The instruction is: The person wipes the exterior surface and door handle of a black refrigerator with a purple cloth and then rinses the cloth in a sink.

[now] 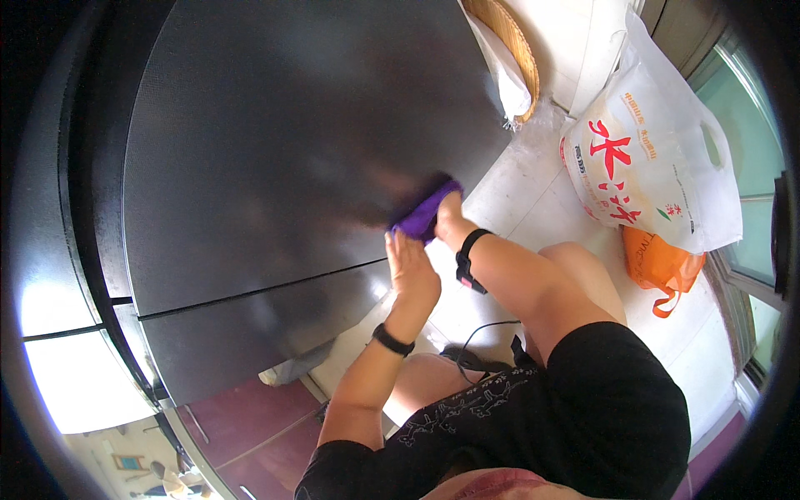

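Note:
A purple cloth (420, 215) is pressed against a large black door panel (300, 137), apparently of a refrigerator. My right hand (450, 211) grips the cloth near the panel's edge, its fingers largely hidden by the fabric. Just below it, my left hand (414, 267) is stretched out with fingers extended, the fingertips at the lower end of the cloth. Whether those fingertips rest on cloth or panel is hard to tell. A narrow seam divides this panel from a smaller black lower panel (250, 331). Each wrist wears a black band.
On the right, a white plastic bag (656, 156) with printed writing stands by an orange bag (662, 262) on the pale tiled floor (531, 200). A woven tray (512, 50) leans behind the panel's far edge. Dark red cabinets (250, 419) are at lower left. A thin cable (475, 331) hangs near my legs.

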Demonstrator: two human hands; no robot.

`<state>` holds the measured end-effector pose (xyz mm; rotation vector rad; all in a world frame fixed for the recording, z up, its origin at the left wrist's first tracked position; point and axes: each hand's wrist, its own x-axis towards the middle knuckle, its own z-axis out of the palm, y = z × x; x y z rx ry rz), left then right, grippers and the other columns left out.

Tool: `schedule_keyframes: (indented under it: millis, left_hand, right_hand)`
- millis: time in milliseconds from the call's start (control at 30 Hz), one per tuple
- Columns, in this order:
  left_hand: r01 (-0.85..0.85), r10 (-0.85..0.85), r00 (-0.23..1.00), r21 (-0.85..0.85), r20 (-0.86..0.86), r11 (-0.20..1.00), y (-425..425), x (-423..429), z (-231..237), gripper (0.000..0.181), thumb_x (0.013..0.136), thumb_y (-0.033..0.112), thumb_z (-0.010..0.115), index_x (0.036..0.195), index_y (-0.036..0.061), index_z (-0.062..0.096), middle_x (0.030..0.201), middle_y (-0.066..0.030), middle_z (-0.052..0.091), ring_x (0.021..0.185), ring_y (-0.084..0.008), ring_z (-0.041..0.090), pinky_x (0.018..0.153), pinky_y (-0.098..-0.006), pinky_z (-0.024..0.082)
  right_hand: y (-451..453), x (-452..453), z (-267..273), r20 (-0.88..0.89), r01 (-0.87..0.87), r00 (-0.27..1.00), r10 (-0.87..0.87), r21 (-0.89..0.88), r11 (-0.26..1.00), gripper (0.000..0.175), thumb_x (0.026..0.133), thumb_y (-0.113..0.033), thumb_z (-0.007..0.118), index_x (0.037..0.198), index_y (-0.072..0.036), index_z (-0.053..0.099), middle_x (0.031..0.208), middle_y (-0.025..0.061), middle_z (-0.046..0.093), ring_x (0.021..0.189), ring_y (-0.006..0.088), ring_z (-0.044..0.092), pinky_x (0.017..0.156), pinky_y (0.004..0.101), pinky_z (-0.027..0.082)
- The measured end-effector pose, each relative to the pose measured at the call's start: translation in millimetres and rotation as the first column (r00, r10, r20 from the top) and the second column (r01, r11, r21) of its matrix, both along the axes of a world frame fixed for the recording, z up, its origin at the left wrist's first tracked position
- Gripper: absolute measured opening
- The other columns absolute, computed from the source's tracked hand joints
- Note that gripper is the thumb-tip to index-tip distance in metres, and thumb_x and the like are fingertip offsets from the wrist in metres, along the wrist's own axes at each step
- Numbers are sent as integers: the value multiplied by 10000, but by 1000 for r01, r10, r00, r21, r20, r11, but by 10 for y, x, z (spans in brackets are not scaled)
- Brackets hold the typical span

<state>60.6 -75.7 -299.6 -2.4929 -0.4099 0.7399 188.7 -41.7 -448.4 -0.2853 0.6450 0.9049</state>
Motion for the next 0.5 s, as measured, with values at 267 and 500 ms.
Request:
schedule_keyframes:
  millis: [267, 500]
  left_hand:
    - [319, -317, 944, -16, 89, 948, -5, 885, -540, 634, 949, 240, 438, 1533, 32, 306, 1553, -186, 353, 1511, -347, 160, 1204, -577, -58]
    - [566, -557, 823, 241, -110, 788, 177, 829, -870, 587, 979, 279, 397, 1524, 66, 358, 1596, -79, 324, 1525, -276, 134, 1214, -532, -96]
  right_hand:
    - [-432, 1231, -438, 262, 282, 934, -243, -122, 952, 796, 1007, -651, 232, 1539, -64, 300, 1582, 93, 326, 1414, 314, 358, 1177, 465, 261]
    - [-181, 964, -1737, 80, 183, 982, -170, -199, 963, 811, 973, -679, 234, 1545, -110, 314, 1548, 95, 388, 1351, 325, 427, 1149, 485, 318]
